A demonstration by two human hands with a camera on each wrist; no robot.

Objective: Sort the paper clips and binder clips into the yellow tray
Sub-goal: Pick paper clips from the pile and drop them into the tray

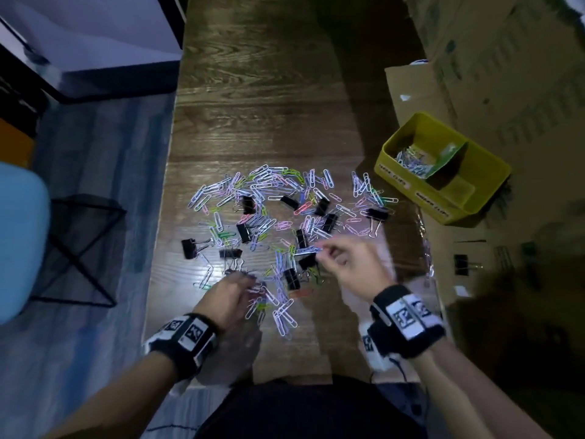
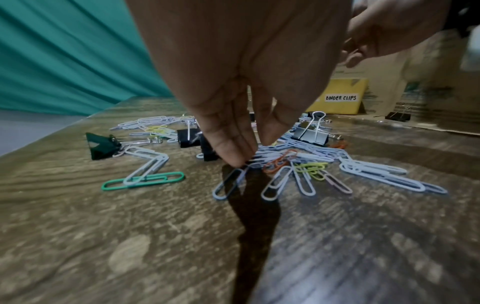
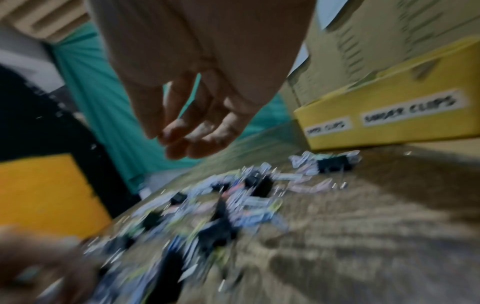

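Yellow tray [image 1: 392, 160] sits beyond the right hand [image 1: 351, 264]; only the left wrist view reads its "BINDER CLIPS" label. Left hand [image 2: 241, 86] pinches a paper clip [image 2: 228, 183] on the counter [image 2: 103, 246]. Right hand pinches another clip [image 1: 308, 250]; its wrist view is blurred. Binder clips [image 1: 243, 232] lie between.

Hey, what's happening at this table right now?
A person is sorting a heap of coloured wire paper clips and black metal binder clips spread on a dark wooden table. The left hand pinches at paper clips on the near edge of the heap. The right hand holds a few pale paper clips above it. The yellow plastic tray so far shows only paper clips, in one compartment.
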